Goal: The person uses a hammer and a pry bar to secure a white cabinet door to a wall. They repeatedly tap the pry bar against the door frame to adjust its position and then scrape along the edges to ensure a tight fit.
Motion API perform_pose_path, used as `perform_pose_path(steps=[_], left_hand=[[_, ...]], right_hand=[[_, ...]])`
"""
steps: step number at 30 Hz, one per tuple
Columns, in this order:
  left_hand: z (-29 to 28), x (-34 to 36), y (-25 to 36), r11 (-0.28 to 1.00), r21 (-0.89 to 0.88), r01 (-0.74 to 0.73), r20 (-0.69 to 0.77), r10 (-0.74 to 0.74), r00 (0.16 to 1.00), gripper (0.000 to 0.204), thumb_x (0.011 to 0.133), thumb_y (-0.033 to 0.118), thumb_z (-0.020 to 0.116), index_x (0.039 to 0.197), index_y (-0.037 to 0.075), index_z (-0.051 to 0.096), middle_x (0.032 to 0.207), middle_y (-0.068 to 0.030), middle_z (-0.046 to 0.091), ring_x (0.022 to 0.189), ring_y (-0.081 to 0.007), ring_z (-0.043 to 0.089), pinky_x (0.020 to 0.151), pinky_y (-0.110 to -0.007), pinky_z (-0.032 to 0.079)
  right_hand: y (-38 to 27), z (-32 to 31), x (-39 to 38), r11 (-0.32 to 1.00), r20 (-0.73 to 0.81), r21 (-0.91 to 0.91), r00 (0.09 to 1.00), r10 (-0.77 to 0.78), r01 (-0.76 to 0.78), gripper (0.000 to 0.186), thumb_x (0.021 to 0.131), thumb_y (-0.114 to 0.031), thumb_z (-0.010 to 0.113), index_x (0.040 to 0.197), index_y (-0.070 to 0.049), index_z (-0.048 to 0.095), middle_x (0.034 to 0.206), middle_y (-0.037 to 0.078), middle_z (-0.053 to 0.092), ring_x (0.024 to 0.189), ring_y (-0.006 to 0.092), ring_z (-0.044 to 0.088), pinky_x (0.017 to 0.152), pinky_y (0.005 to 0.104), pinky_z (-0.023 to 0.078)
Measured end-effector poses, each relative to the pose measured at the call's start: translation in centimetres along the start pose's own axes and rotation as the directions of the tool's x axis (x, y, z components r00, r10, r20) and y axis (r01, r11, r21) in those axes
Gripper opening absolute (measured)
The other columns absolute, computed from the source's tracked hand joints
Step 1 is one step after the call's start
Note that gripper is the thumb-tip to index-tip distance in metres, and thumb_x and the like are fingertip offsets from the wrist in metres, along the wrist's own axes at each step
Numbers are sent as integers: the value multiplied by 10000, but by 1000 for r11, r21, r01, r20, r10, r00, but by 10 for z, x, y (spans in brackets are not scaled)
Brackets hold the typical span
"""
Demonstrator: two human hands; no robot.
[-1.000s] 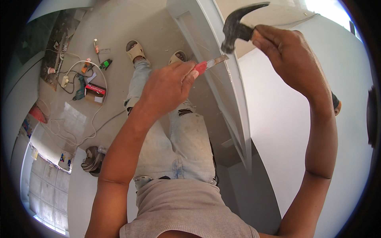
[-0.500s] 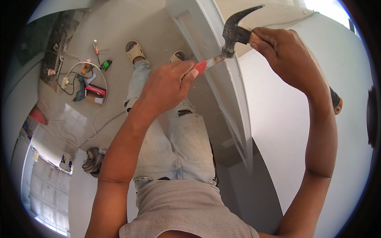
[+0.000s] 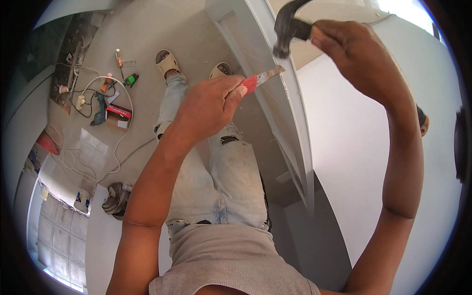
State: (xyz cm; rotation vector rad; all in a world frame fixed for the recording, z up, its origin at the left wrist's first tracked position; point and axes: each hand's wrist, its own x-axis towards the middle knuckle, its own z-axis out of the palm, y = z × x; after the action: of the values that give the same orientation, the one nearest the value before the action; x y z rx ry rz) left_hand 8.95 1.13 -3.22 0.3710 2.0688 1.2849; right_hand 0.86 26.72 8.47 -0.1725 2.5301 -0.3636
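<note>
My left hand [image 3: 209, 105] is closed around the red handle of a chisel [image 3: 265, 77], its flat, brownish metal end pointing right, over the edge of a pale grey door-like panel [image 3: 295, 105]. Whether the metal touches that edge I cannot tell. My right hand [image 3: 346, 54] grips a claw hammer [image 3: 287, 32] with a dark, worn head, its claw partly cut off by the top of the picture. The hammer's face hangs just above the chisel's end, apart from it. The butt of its handle shows beyond my right forearm.
On the floor to the left lie a teal power drill [image 3: 99, 110], a red box [image 3: 119, 114], a screwdriver [image 3: 118, 58], a green-and-black tool [image 3: 131, 79] and a looping white cable [image 3: 132, 105]. A shoe [image 3: 116, 199] rests lower left. A large white panel [image 3: 339, 142] spans the right.
My right hand has lifted the hammer up and off the chisel's end, where its face was before. My left hand and the chisel have stayed nearly still.
</note>
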Motion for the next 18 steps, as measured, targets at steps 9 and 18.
perform_pose_path(steps=[9,18], left_hand=[[8,-3,2,995,92,-30,-23,33,999,273,1011,214,646,1189,12,689,929,-167,708,800,-350,663,718,-409,525],[18,-13,1,993,110,-47,-153,64,986,289,1002,204,660,1202,-4,680,909,-166,698,749,-322,667,674,-387,527]], right_hand=[[-2,4,-6,999,15,-32,1000,19,-18,256,999,-184,605,926,56,656,780,243,606,676,410,549,704,488,456],[0,-8,-14,996,-77,-6,993,86,-86,388,1045,-314,621,1234,17,699,735,148,645,598,178,491,614,382,449]])
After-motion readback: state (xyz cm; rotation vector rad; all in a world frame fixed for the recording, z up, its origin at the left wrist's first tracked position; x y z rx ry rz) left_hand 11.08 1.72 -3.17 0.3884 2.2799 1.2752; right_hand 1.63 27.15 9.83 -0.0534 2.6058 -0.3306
